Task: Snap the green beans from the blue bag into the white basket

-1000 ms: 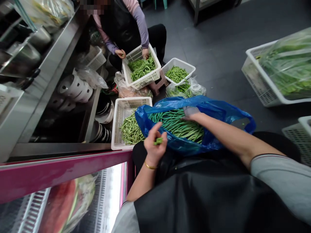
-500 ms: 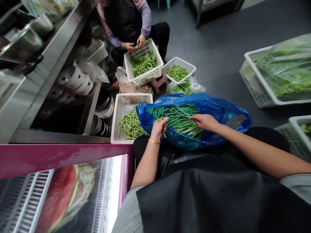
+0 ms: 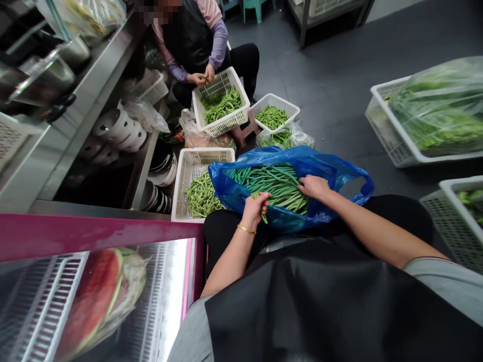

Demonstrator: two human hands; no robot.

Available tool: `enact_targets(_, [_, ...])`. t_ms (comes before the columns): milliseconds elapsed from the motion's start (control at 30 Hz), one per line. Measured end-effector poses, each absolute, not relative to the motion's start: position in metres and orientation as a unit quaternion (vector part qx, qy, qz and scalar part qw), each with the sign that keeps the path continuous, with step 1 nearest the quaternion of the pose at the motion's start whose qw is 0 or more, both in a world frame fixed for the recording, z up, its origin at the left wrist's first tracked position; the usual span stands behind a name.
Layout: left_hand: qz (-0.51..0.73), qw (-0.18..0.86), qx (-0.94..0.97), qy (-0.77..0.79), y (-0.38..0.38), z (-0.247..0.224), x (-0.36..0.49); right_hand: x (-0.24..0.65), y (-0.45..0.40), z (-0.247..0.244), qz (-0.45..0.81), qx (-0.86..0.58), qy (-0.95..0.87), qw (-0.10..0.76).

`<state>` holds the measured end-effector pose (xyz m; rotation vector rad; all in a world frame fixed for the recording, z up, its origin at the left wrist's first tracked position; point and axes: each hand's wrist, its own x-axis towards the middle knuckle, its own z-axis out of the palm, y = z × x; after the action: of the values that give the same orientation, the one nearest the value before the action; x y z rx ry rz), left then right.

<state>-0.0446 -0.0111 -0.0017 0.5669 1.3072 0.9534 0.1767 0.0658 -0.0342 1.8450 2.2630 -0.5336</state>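
My left hand [image 3: 255, 210] is closed around a few short pieces of green bean [image 3: 263, 217], in front of the near edge of a blue plastic bag [image 3: 320, 160]. The bag lies open across my lap, filled with long green beans [image 3: 281, 183]. At the right side of the pile, my right hand [image 3: 316, 187] has its fingers pinched at the end of a long bean; the fingertips are partly hidden. Left of the bag stands a white basket [image 3: 206, 155] holding many short bean pieces [image 3: 204, 196], partly covered by the bag.
Across from me a person [image 3: 192, 40] handles beans over a white basket [image 3: 224, 130]. Behind the bag is a smaller white basket [image 3: 294, 106] of beans. Baskets of greens [image 3: 400, 146] stand right. A steel shelf [image 3: 94, 95] and a lit display case with watermelon [image 3: 90, 296] flank my left.
My left hand has moved slightly right and down with its bean pieces. My right hand has drawn closer to the bag's right side, its fingers more curled. The view has shifted slightly.
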Motion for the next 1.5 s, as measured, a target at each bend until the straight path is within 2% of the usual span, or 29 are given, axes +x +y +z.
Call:
enact_targets(167, [0.39,0.674,0.244,0.578,-0.007,-0.002,-0.014,0.184,0.041,0.0,-0.134,0.606,0.784,0.003])
enact_targets(333, [0.401,0.728,0.219,0.512,-0.003,-0.004,0.008,0.181,-0.021,0.013,-0.17,0.473,0.861,-0.08])
enact_targets(400, [0.428,0.722,0.222,0.497,-0.009,-0.004,0.01,0.179,-0.039,0.012,-0.246,0.455,0.848,-0.112])
enact_targets(567, [0.447,0.722,0.227,0.477,-0.033,0.007,0.009,0.179,-0.042,0.022,-0.594,0.393,0.685,-0.155])
enact_targets(633, [0.479,0.699,0.226,0.481,-0.039,0.014,0.01,0.181,-0.032,0.022,-0.615,0.451,0.595,-0.255])
enact_targets(700, [0.513,0.661,0.238,0.494,-0.044,0.022,0.01,0.186,-0.023,0.017,-0.549,0.551,0.495,-0.386])
enact_targets(733, [0.516,0.652,0.252,0.495,-0.046,0.025,0.009,0.189,-0.02,0.013,-0.52,0.583,0.469,-0.412])
enact_targets(800, [0.485,0.673,0.285,0.481,-0.049,0.031,0.004,0.198,-0.02,0.006,-0.512,0.59,0.514,-0.354])
enact_targets(867, [0.426,0.716,0.317,0.453,-0.053,0.034,-0.003,0.206,-0.021,0.007,-0.546,0.529,0.606,-0.234])
enact_targets(933, [0.356,0.758,0.343,0.425,-0.057,0.034,-0.011,0.208,-0.018,0.017,-0.601,0.466,0.626,-0.172])
enact_targets(1000, [0.295,0.787,0.356,0.409,-0.059,0.034,-0.015,0.203,-0.009,0.034,-0.654,0.449,0.577,-0.197])
enact_targets(1067, [0.286,0.794,0.343,0.413,-0.058,0.031,-0.016,0.191,-0.002,0.054,-0.645,0.474,0.533,-0.274])
enact_targets(1133, [0.349,0.77,0.292,0.447,-0.053,0.027,-0.017,0.176,-0.006,0.07,-0.565,0.509,0.546,-0.352])
enact_targets(1200, [0.441,0.715,0.207,0.502,-0.045,0.022,-0.021,0.163,-0.02,0.077,-0.49,0.513,0.592,-0.382])
enact_targets(1267, [0.492,0.666,0.137,0.544,-0.037,0.017,-0.025,0.155,-0.037,0.071,-0.507,0.495,0.605,-0.363])
enact_targets(1333, [0.485,0.675,0.128,0.541,-0.035,0.015,-0.026,0.151,-0.044,0.054,-0.601,0.482,0.547,-0.328])
enact_targets(1400, [0.43,0.727,0.18,0.504,-0.037,0.013,-0.023,0.149,-0.04,0.033,-0.679,0.481,0.468,-0.297])
enact_targets(1500, [0.331,0.771,0.271,0.472,-0.045,0.014,-0.016,0.151,-0.026,0.012,-0.677,0.492,0.483,-0.26])
